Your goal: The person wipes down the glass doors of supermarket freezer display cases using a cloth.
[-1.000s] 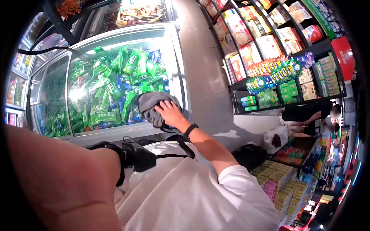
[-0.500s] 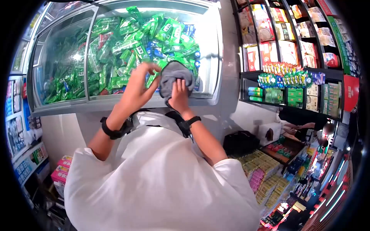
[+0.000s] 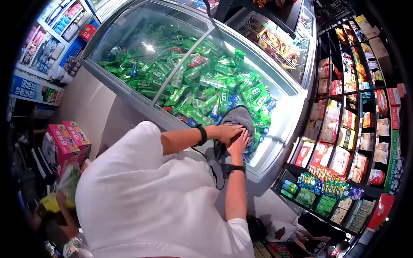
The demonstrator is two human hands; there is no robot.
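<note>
A bunched grey cloth [image 3: 238, 115] with a dark edge lies at the front rim of the freezer. My left hand [image 3: 224, 132] reaches across from the left, its fingers laid over the cloth and gripping it. From below, my right hand [image 3: 237, 145] also holds the cloth, its fingertips close to the left hand's. How the underside of the cloth is gripped is hidden. Just beyond, many green wrapped packs [image 3: 206, 81], with some blue and red ones, fill the freezer [image 3: 148, 103] under its glass.
A black shelf rack [image 3: 316, 142] with packaged goods stands to the right. Another freezer [image 3: 275, 38] with colourful packs adjoins at the back. Pink boxes [image 3: 64, 146] are stacked at the left. Another person's arm [image 3: 64, 210] with a green bag shows at lower left.
My left hand, raised with fingers apart beside the cloth before, now rests on it. My right hand stays on the cloth. The view has turned, so the freezer now lies slanted.
</note>
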